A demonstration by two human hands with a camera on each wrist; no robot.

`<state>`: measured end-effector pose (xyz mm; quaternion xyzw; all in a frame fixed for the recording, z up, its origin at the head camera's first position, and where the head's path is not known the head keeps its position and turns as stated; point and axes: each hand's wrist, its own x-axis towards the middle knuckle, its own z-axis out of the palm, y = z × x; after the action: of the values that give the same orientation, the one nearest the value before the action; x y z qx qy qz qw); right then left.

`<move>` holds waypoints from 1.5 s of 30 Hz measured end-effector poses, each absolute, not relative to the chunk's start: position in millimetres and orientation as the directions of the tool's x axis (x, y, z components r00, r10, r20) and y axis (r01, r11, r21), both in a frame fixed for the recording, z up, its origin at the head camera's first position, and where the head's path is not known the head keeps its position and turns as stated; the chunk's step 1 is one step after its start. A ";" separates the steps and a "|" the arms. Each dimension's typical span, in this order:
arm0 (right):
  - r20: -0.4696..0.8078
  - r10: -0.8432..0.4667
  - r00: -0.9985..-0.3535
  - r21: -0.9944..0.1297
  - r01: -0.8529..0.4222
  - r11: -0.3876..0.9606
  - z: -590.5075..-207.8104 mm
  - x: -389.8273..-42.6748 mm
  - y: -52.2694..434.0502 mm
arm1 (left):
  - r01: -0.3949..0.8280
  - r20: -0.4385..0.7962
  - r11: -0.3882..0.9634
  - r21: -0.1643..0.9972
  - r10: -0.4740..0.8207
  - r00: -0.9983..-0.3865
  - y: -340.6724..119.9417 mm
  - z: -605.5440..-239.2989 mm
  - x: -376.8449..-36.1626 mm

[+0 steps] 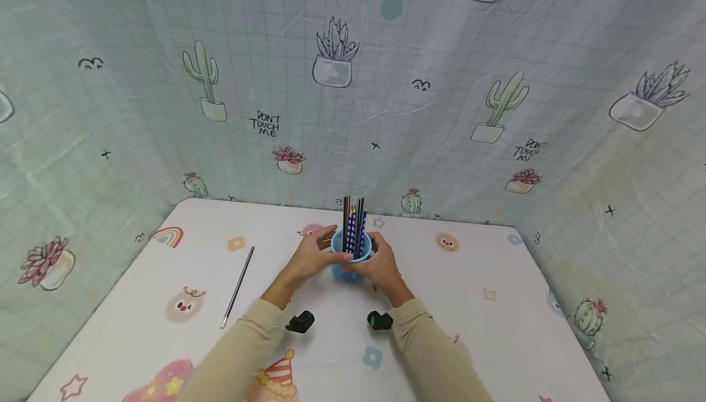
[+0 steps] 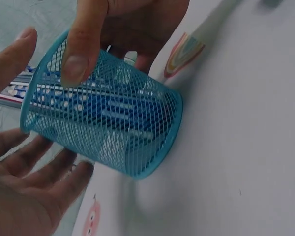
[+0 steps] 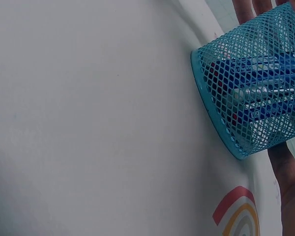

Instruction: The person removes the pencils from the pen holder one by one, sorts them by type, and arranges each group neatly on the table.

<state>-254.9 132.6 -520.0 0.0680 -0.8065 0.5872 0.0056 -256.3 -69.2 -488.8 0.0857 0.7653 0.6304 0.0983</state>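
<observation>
A blue mesh pencil cup [image 1: 345,274] stands upright near the middle of the white table, with several dark and blue dotted pencils [image 1: 353,225] sticking up out of it. My left hand [image 1: 313,256] grips its left side. In the left wrist view the thumb [image 2: 78,49] lies over the rim of the cup [image 2: 118,128]. My right hand [image 1: 382,265] holds the right side, and its palm and fingers [image 2: 27,196] cup the mesh. The right wrist view shows the cup [image 3: 255,88] standing on the table.
A single dark pencil [image 1: 238,286] lies loose on the table [image 1: 474,304] to the left of my hands. The tabletop carries printed cartoons, among them a rainbow [image 1: 168,236]. A cactus-print cloth [image 1: 353,83] hangs close behind and on both sides.
</observation>
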 end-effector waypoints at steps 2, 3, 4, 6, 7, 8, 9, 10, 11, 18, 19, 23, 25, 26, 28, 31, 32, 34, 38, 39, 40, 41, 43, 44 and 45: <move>0.089 -0.104 -0.991 -0.946 -0.116 0.301 -520.5 -254.1 132.2 | 0.009 -0.043 0.200 0.980 0.254 -0.966 -65.8 -488.6 -256.1; 0.088 -0.104 -0.991 -0.948 -0.115 0.298 -520.6 -253.8 132.0 | 0.013 -0.040 0.204 0.979 0.254 -0.966 -64.3 -488.3 -255.9; 0.086 -0.104 -0.991 -0.949 -0.113 0.294 -520.7 -253.5 131.9 | 0.015 -0.038 0.207 0.978 0.252 -0.967 -63.0 -488.1 -255.8; 0.082 -0.105 -0.991 -0.949 -0.109 0.296 -521.0 -252.9 131.5 | 0.014 -0.040 0.213 0.977 0.245 -0.969 -61.1 -487.5 -255.1; 0.079 -0.105 -0.991 -0.949 -0.107 0.295 -521.1 -252.7 131.2 | 0.015 -0.038 0.214 0.977 0.241 -0.970 -60.2 -487.5 -255.0; 0.077 -0.105 -0.991 -0.950 -0.105 0.292 -521.2 -252.6 131.0 | 0.013 -0.038 0.210 0.978 0.238 -0.971 -59.5 -487.8 -255.0; 0.074 -0.105 -0.992 -0.951 -0.102 0.293 -521.2 -252.4 130.7 | 0.012 -0.038 0.205 0.979 0.235 -0.971 -58.9 -488.8 -255.2; 0.072 -0.106 -0.992 -0.951 -0.100 0.292 -521.4 -252.3 130.5 | 0.008 -0.039 0.202 0.979 0.230 -0.972 -58.6 -490.0 -255.1; 0.070 -0.107 -0.992 -0.951 -0.099 0.293 -521.5 -252.3 130.3 | 0.006 -0.039 0.195 0.981 0.227 -0.973 -58.2 -491.5 -255.5; 0.083 -0.104 -0.991 -0.942 -0.112 0.318 -521.2 -253.8 131.4 | 0.004 -0.037 0.189 0.982 0.216 -0.976 -56.2 -496.8 -256.2; 0.084 -0.102 -0.991 -0.940 -0.113 0.321 -520.8 -254.4 132.0 | 0.015 -0.028 0.187 0.982 0.222 -0.975 -55.7 -497.4 -256.8; 0.087 -0.102 -0.991 -0.935 -0.117 0.335 -520.2 -257.2 135.3 | 0.054 0.008 0.187 0.981 0.237 -0.971 -53.8 -499.2 -259.6; 0.094 -0.109 -0.990 -0.936 -0.125 0.328 -519.4 -258.7 136.5 | 0.071 0.023 0.196 0.978 0.238 -0.971 -53.2 -498.7 -261.1; 0.093 -0.111 -0.990 -0.938 -0.124 0.324 -518.9 -259.1 137.0 | 0.077 0.026 0.206 0.976 0.238 -0.971 -53.1 -498.5 -261.8; 0.086 -0.121 -0.989 -0.943 -0.120 0.309 -516.9 -258.9 137.4 | 0.081 0.028 0.215 0.973 0.241 -0.970 -53.1 -497.8 -262.9; 0.057 -0.151 -0.987 -0.957 -0.097 0.272 -513.2 -257.9 139.2 | 0.088 0.029 0.231 0.969 0.244 -0.969 -53.9 -497.7 -264.0; 0.046 -0.168 -0.985 -0.962 -0.089 0.260 -512.0 -257.6 140.1 | 0.087 0.028 0.235 0.968 0.244 -0.969 -54.3 -498.0 -263.9; 0.024 -0.213 -0.977 -0.972 -0.073 0.224 -508.8 -257.3 143.1 | 0.083 0.023 0.242 0.967 0.238 -0.971 -55.0 -498.4 -263.7; -0.013 -0.291 -0.957 -0.982 -0.042 0.184 -502.9 -257.4 152.3 | 0.069 0.009 0.254 0.965 0.232 -0.973 -55.7 -499.4 -262.1; -0.021 -0.299 -0.954 -0.983 -0.034 0.178 -500.4 -257.3 154.7 | 0.065 0.005 0.256 0.964 0.231 -0.973 -55.6 -499.5 -261.8; -0.030 -0.300 -0.953 -0.985 -0.023 0.172 -497.8 -257.2 157.1 | 0.064 0.003 0.255 0.965 0.232 -0.973 -55.4 -499.8 -261.5; -0.033 -0.300 -0.953 -0.986 -0.018 0.166 -495.2 -257.5 159.1 | 0.059 -0.003 0.259 0.964 0.230 -0.973 -55.2 -499.9 -261.1; -0.039 -0.288 -0.957 -0.991 -0.001 0.137 -489.1 -258.4 162.4 | 0.056 -0.005 0.261 0.964 0.227 -0.974 -54.6 -499.7 -260.7; -0.038 -0.281 -0.959 -0.992 0.002 0.125 -486.8 -259.4 163.8 | 0.054 -0.007 0.261 0.964 0.225 -0.974 -54.3 -499.6 -260.8; -0.032 -0.274 -0.961 -0.992 -0.002 0.124 -484.3 -260.3 164.9 | 0.049 -0.011 0.265 0.963 0.221 -0.975 -53.9 -499.0 -260.6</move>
<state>-260.3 164.9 -484.3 0.0931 -0.7423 0.6554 -0.1039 -260.6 -53.9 -499.0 0.0854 0.7920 0.6003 0.0716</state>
